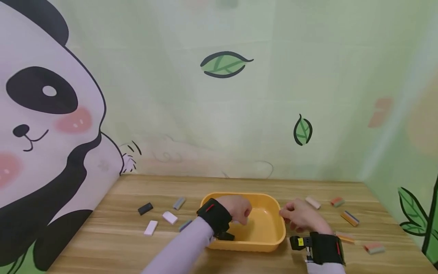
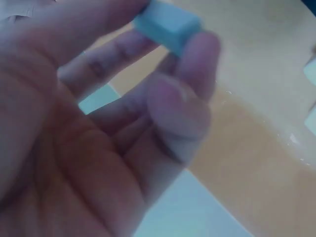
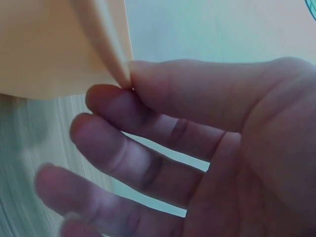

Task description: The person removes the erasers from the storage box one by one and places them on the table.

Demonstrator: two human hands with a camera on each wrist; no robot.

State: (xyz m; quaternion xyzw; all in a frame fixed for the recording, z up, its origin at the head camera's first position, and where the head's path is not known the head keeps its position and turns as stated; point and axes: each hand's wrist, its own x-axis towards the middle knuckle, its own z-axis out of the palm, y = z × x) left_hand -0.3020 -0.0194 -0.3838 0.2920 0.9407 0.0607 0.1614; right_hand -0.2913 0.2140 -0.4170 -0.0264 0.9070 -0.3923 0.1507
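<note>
A yellow plastic basin (image 1: pixel 244 246) stands on the wooden table in front of me. My left hand (image 1: pixel 236 208) is over the basin's left half, and in the left wrist view it pinches a small pale, bluish-looking eraser (image 2: pixel 168 22) between thumb and fingertips. At the basin's right side, my right hand (image 1: pixel 302 214) pinches the rim (image 3: pixel 106 37) between thumb and index finger. Its other fingers lie loosely bent below the rim in the right wrist view.
Left of the basin lie a black eraser (image 1: pixel 145 208), a grey eraser (image 1: pixel 179 203), white ones (image 1: pixel 150 228) and a bluish one (image 1: pixel 185 225). To its right are several more, among them a white eraser (image 1: pixel 313 203), an orange-and-blue eraser (image 1: pixel 349 218) and a red-and-grey eraser (image 1: pixel 374 248). A printed curtain (image 1: pixel 164 95) hangs behind.
</note>
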